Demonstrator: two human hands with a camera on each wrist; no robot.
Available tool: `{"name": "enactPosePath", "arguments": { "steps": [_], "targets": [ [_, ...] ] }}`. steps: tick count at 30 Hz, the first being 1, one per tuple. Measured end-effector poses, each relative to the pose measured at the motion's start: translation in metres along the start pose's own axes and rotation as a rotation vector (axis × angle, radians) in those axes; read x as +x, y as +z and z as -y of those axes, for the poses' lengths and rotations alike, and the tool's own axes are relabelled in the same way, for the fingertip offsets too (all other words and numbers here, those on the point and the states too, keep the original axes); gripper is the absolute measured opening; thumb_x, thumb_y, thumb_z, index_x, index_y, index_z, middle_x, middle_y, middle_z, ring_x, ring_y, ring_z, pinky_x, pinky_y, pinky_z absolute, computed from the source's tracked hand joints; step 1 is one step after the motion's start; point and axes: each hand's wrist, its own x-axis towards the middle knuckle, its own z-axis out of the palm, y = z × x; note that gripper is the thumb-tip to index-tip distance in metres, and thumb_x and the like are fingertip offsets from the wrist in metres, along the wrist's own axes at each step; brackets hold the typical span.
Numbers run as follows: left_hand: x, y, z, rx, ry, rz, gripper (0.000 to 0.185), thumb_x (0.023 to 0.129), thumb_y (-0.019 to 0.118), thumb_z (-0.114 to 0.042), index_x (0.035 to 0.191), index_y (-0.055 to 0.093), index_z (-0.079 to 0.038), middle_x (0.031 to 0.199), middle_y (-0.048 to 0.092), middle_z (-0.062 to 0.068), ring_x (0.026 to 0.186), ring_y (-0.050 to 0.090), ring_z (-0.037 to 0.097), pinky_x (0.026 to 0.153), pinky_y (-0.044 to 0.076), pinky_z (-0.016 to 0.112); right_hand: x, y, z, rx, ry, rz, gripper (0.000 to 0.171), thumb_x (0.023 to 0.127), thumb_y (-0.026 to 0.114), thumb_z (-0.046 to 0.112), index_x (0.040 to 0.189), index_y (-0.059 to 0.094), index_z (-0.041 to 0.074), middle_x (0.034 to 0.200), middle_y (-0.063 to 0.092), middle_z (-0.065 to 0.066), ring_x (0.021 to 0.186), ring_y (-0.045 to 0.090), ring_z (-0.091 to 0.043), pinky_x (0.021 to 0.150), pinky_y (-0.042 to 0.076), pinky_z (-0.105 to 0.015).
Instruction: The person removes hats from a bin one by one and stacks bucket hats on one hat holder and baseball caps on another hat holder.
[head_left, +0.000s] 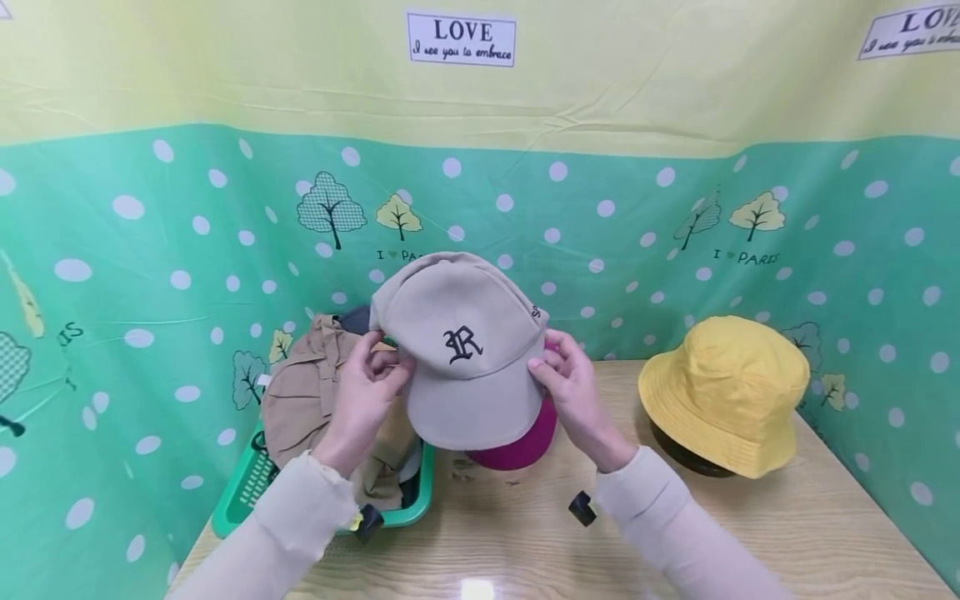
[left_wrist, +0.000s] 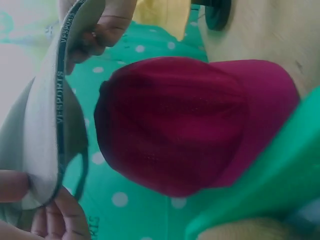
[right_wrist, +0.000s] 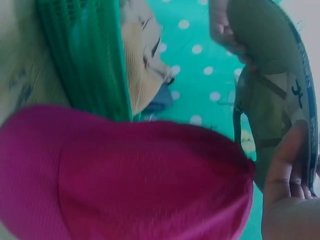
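Both hands hold up a beige baseball cap [head_left: 465, 350] with a black "R" on its front, brim toward me. My left hand [head_left: 367, 392] grips its left edge and my right hand [head_left: 570, 387] pinches its right edge. Below and behind it a magenta cap [head_left: 525, 442] rests on the wooden table [head_left: 750, 533]. The left wrist view shows the beige cap's inner sweatband [left_wrist: 60, 100] from below and the magenta cap [left_wrist: 190, 125] close up. In the right wrist view the magenta cap [right_wrist: 125, 180] fills the lower frame, with the beige cap's underside [right_wrist: 270, 95] at right.
A green plastic basket [head_left: 247, 492] at the table's left holds a tan hat [head_left: 300, 392] and other folded hats. A yellow bucket hat [head_left: 727, 392] sits on a dark stand at the right. Green dotted cloth walls [head_left: 150, 250] surround the table.
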Motion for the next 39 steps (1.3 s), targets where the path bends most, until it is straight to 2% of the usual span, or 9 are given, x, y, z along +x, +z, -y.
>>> {"name": "enactPosePath", "arguments": {
  "steps": [4, 8, 12, 16, 21, 25, 28, 39],
  "targets": [
    [0.010, 0.011, -0.005, 0.009, -0.031, -0.028, 0.058, 0.091, 0.062, -0.006, 0.142, 0.035, -0.009, 0.105, 0.064, 0.016, 0.086, 0.062, 0.014, 0.072, 0.050, 0.026, 0.006, -0.011, 0.000, -0.032, -0.032, -0.035, 0.042, 0.088, 0.052, -0.010, 0.129, 0.040, -0.006, 0.085, 0.058, -0.003, 0.065, 0.052, -0.011, 0.055, 0.043, -0.021],
    [0.020, 0.021, -0.006, -0.021, -0.051, -0.041, 0.057, 0.091, 0.062, -0.003, 0.140, 0.034, -0.007, 0.105, 0.064, 0.017, 0.086, 0.060, 0.015, 0.075, 0.048, 0.027, 0.013, -0.022, -0.002, -0.044, -0.037, -0.030, 0.050, 0.085, 0.053, -0.012, 0.132, 0.039, -0.004, 0.081, 0.056, -0.003, 0.057, 0.050, -0.010, 0.050, 0.043, -0.022],
    [0.030, 0.027, -0.004, -0.053, -0.027, -0.033, 0.063, 0.088, 0.063, 0.001, 0.142, 0.032, -0.011, 0.099, 0.064, 0.014, 0.083, 0.060, 0.016, 0.076, 0.048, 0.028, 0.019, -0.033, -0.004, -0.063, -0.019, -0.007, 0.058, 0.086, 0.055, -0.009, 0.140, 0.035, 0.002, 0.080, 0.056, -0.003, 0.058, 0.053, -0.010, 0.051, 0.046, -0.024],
    [0.041, 0.032, 0.000, -0.039, -0.016, -0.006, 0.069, 0.087, 0.065, 0.000, 0.145, 0.030, -0.015, 0.098, 0.063, 0.011, 0.081, 0.059, 0.017, 0.077, 0.049, 0.029, 0.024, -0.039, -0.007, -0.092, 0.000, -0.025, 0.062, 0.087, 0.056, -0.007, 0.143, 0.034, 0.005, 0.081, 0.054, -0.003, 0.060, 0.054, -0.010, 0.053, 0.047, -0.023],
    [0.050, 0.038, 0.010, -0.027, -0.062, 0.032, 0.071, 0.087, 0.065, -0.003, 0.147, 0.029, -0.016, 0.101, 0.061, 0.013, 0.085, 0.056, 0.019, 0.075, 0.049, 0.032, 0.024, -0.046, -0.016, -0.116, 0.062, -0.067, 0.063, 0.087, 0.055, -0.006, 0.144, 0.035, 0.009, 0.082, 0.052, -0.004, 0.064, 0.053, -0.011, 0.054, 0.048, -0.023],
    [0.050, 0.042, 0.021, -0.069, -0.156, 0.046, 0.072, 0.088, 0.064, -0.002, 0.148, 0.027, -0.016, 0.099, 0.061, 0.010, 0.086, 0.056, 0.017, 0.073, 0.046, 0.030, 0.019, -0.050, -0.025, -0.136, 0.151, -0.071, 0.064, 0.088, 0.054, -0.004, 0.146, 0.034, 0.013, 0.082, 0.050, -0.004, 0.069, 0.052, -0.013, 0.057, 0.049, -0.024],
    [0.048, 0.045, 0.029, -0.096, -0.196, 0.045, 0.076, 0.088, 0.064, -0.001, 0.150, 0.024, -0.017, 0.097, 0.063, 0.008, 0.087, 0.057, 0.015, 0.074, 0.045, 0.029, 0.014, -0.052, -0.030, -0.141, 0.197, -0.078, 0.065, 0.088, 0.053, -0.002, 0.148, 0.032, 0.012, 0.082, 0.049, -0.004, 0.071, 0.050, -0.014, 0.060, 0.048, -0.025],
    [0.030, 0.056, 0.043, -0.031, -0.148, 0.046, 0.078, 0.088, 0.066, -0.006, 0.152, 0.024, -0.022, 0.095, 0.066, 0.011, 0.080, 0.060, 0.015, 0.069, 0.047, 0.030, -0.002, -0.060, -0.041, -0.093, 0.320, -0.130, 0.062, 0.090, 0.051, -0.003, 0.148, 0.032, 0.010, 0.084, 0.050, -0.003, 0.072, 0.051, -0.012, 0.063, 0.049, -0.026]
  ]
}}
